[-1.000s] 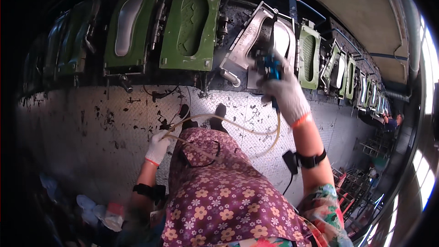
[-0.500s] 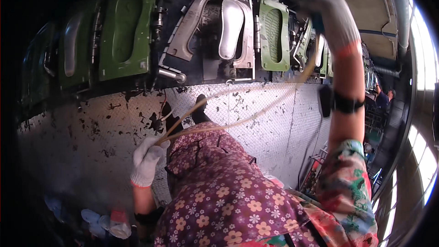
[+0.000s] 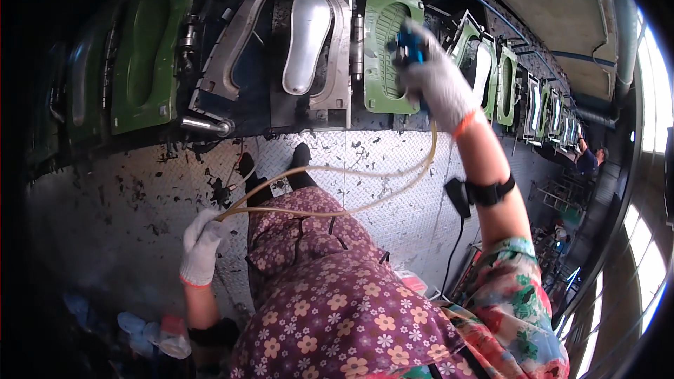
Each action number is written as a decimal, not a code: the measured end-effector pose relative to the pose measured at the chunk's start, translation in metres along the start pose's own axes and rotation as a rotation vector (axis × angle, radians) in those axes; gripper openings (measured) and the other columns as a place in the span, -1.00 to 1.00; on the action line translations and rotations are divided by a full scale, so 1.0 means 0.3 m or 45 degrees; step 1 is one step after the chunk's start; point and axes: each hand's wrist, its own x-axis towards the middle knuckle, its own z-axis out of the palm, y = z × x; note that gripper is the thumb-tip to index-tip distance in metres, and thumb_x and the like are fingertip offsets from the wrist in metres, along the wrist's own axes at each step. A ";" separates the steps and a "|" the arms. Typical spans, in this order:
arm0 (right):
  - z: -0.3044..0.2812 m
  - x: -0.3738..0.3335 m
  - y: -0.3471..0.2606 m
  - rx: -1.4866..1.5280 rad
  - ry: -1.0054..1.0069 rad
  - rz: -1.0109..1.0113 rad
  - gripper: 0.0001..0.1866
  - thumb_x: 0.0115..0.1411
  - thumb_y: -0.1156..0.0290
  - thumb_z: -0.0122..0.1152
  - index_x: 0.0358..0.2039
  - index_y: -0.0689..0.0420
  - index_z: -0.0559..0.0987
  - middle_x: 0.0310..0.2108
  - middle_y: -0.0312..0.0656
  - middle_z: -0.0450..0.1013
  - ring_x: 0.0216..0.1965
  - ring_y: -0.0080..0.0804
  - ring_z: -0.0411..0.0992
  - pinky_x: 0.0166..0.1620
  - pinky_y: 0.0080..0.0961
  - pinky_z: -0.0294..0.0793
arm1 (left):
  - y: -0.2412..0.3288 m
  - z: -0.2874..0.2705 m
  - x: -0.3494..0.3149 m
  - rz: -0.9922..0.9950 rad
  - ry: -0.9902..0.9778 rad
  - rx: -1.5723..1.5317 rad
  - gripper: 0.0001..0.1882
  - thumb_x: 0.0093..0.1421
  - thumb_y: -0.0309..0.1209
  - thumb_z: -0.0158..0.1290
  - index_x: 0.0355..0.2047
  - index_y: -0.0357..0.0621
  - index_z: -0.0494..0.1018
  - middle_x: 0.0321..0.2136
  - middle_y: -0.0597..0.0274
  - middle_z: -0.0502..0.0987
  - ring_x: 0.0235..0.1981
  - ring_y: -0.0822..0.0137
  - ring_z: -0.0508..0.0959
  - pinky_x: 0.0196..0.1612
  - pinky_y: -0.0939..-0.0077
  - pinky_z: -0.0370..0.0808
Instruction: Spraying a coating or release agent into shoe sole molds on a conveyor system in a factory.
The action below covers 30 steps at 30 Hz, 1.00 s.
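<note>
My gloved right hand is wrapped round a blue and dark hand tool, gun-like in outline; blur hides its exact kind. It is in front of an open green mould half with a ribbed shoe-sole cavity. Yellowish hoses droop from below the right hand across to my gloved left hand, which is closed on them low at the left. Left of the green half lies a metal mould frame around a silver foot-shaped last.
More moulds line the bench, including a green one at left and several receding right. Below is a scuffed metal tread-plate floor. A metal cylinder juts from the bench's near edge. Another person is far off at right.
My right hand has come down and left with the tool, from high at the right to the ribbed green mould half. The view has shifted; my left hand still grips the hoses.
</note>
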 end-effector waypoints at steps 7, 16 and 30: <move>-0.102 0.268 -0.393 -0.836 0.258 -0.538 -0.53 0.32 0.42 0.14 0.22 0.25 0.42 -0.25 -0.07 0.55 -0.19 -0.35 0.49 -0.19 -0.39 0.48 | 0.076 0.260 -0.007 -0.037 0.095 -0.288 -0.62 0.27 -0.23 0.15 -0.02 -0.22 0.54 -0.54 0.40 0.46 -0.58 0.57 0.38 -0.50 0.63 0.27; -0.456 0.191 0.001 -1.190 -0.244 -0.418 -0.27 0.16 0.59 0.19 0.39 0.02 0.34 -0.45 -0.17 0.51 -0.60 -0.54 0.45 -0.52 -0.54 0.49 | -0.020 0.426 0.022 -0.036 0.019 -0.230 -0.58 0.23 -0.35 0.10 0.08 -0.26 0.53 -0.36 0.31 0.52 -0.44 0.51 0.48 -0.31 0.62 0.42; -0.474 0.268 0.239 1.019 0.328 -0.666 -0.52 0.15 0.66 0.06 0.14 0.29 0.39 -0.22 -0.02 0.50 -0.44 -0.38 0.52 -0.53 -0.55 0.49 | -0.235 0.618 0.068 -0.203 0.187 -0.453 -0.71 0.16 -0.40 0.01 -0.09 -0.17 0.42 -0.43 0.28 0.48 -0.46 0.45 0.42 -0.32 0.51 0.39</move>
